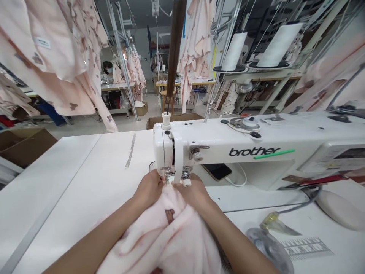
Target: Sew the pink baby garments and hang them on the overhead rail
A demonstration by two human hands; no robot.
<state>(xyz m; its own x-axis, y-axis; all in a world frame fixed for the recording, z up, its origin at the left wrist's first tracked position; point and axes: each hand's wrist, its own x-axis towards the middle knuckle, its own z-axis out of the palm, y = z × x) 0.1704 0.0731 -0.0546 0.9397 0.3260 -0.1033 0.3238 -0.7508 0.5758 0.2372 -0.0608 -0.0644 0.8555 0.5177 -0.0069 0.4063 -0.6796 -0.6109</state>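
Note:
A white sewing machine (211, 140) stands across the table, its needle end in front of me. Pale pink printed fabric (171, 236) runs from my lap up to the presser foot (168, 179). My left hand (149, 186) is closed on the fabric's edge just left of the foot, fingers pinched near the needle. To the right of the foot, my right hand (194, 190) also grips the fabric, its fingers partly hidden behind the machine head. The fabric bunches in folds between my forearms.
A phone (218, 171) with a white cable lies under the machine arm. At the right are a clear ruler (306, 247), a plastic-wrapped item (269, 247) and red-handled scissors (319, 180). Thread cones (235, 51) stand behind. Pink garments (57, 57) hang at the left; a cardboard box (25, 146) sits below.

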